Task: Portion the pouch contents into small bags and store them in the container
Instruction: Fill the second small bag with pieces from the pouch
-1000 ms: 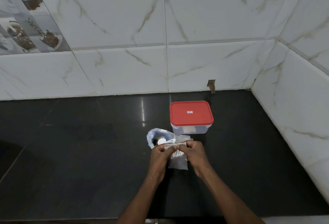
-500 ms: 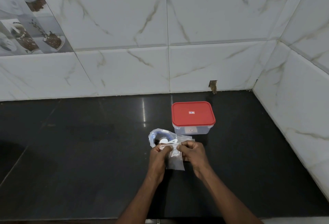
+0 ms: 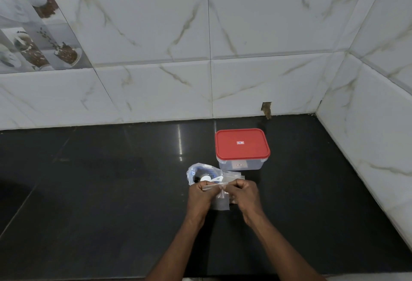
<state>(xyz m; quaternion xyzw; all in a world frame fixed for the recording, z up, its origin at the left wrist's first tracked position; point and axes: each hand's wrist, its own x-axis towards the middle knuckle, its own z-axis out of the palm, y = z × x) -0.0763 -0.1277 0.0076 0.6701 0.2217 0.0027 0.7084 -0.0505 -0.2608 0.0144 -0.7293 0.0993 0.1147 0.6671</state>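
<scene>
Head view shows the dark surface (image 3: 89, 191) under tiled walls, with the container (image 3: 242, 149) standing near the back, its red lid pressed on. Nothing shows inside its clear wall, so storing looks not yet begun. Just in front and left of it the pouch (image 3: 201, 172) lies crumpled on the surface, a white cap showing, with a few spare small bags (image 3: 234, 174) flat beside it. Both hands sit close together above the surface: the left hand (image 3: 199, 196) and the right hand (image 3: 244, 193) each pinch the top edge of one small bag (image 3: 219, 201), which hangs mouth up, long axis roughly vertical. It appears empty, so this looks like an early step: opening the first bag, with filling, sealing and storing all left.
</scene>
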